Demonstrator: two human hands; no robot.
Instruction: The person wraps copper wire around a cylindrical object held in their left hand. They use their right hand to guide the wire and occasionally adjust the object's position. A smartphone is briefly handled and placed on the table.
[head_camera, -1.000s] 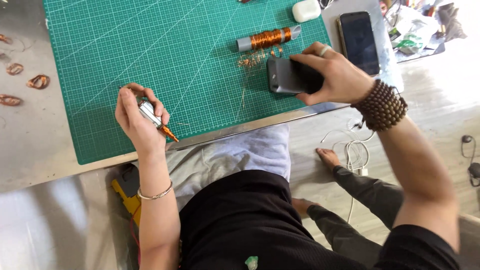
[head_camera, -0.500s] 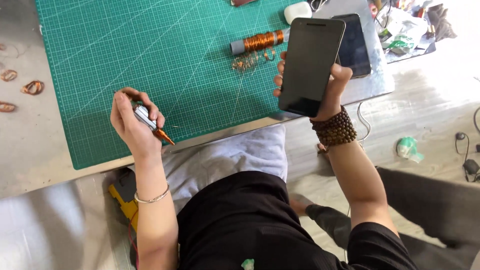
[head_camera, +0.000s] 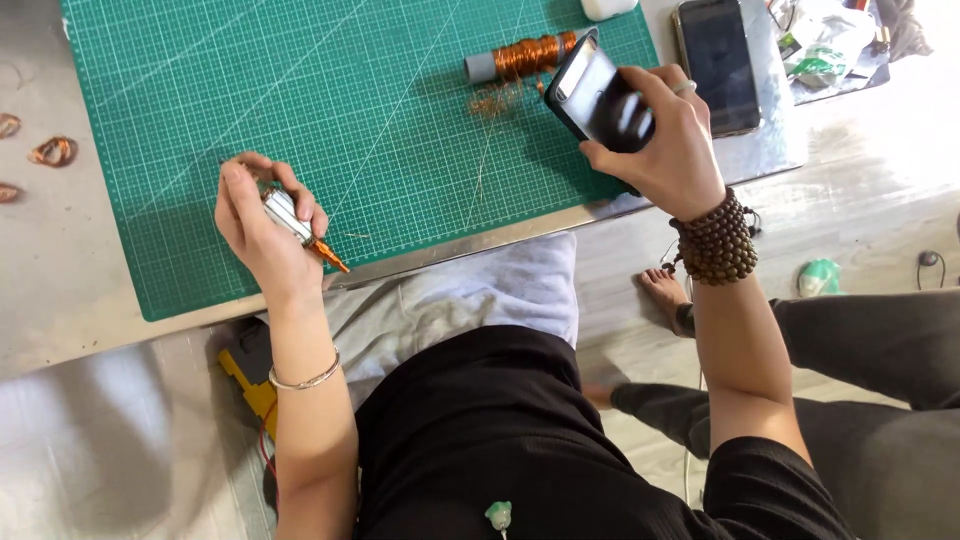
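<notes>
Right hand (head_camera: 665, 140) clamped on a slim black glass-faced phone (head_camera: 598, 97), tilted above the green gridded cutting mat (head_camera: 300, 120) at 2 o'clock, likely slick, stiff and breakable, best pinched by its long edges; left hand (head_camera: 262, 225) closed round a small silver cylindrical tool with an orange tip (head_camera: 300, 228) at 8 o'clock.

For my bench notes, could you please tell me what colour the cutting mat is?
The cutting mat is green with a fine pale grid, seen best in the head view.

Both hands (head_camera: 265, 225) (head_camera: 665, 140) raised, fingers curled
</notes>
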